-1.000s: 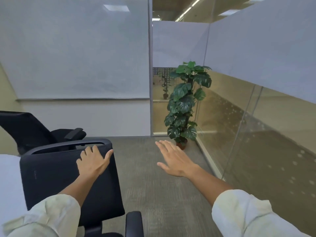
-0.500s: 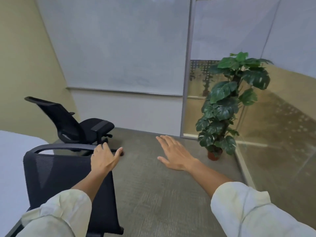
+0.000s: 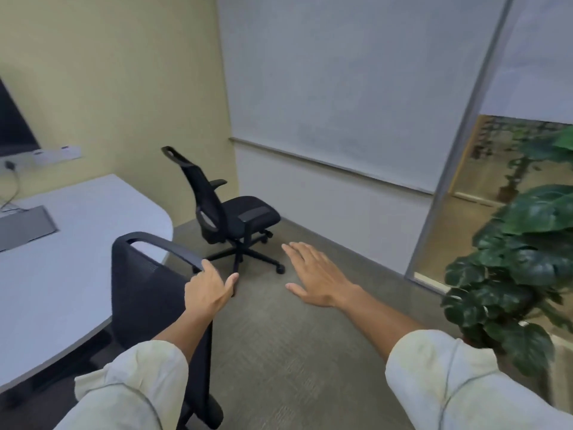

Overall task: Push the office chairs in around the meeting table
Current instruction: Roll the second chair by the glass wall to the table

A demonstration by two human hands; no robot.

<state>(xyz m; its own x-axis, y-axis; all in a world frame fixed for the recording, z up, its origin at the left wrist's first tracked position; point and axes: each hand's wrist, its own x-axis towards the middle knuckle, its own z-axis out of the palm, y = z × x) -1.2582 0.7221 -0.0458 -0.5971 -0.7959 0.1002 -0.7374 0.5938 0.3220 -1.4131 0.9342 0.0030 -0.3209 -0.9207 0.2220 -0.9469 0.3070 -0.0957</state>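
A black mesh office chair [image 3: 145, 293] stands close in front of me, its back against the curved edge of the white meeting table [image 3: 68, 259]. My left hand [image 3: 207, 290] grips the right end of that chair's top rail. My right hand [image 3: 313, 274] hovers flat over the carpet with fingers spread, holding nothing. A second black office chair [image 3: 229, 215] with armrests and a headrest stands apart from the table near the room's far corner, its seat turned away from the table.
A large potted plant [image 3: 521, 274] stands at the right by a glass partition [image 3: 496, 181]. A whiteboard wall [image 3: 341, 88] runs behind the far chair. A grey cable box lid [image 3: 21, 226] sits in the table; a dark screen [image 3: 12, 125] hangs at the left.
The view has swung left, bringing the table and far chair into sight and moving the plant to the right edge. My left hand stays on the near chair's top rail, the chair now closer to the table.
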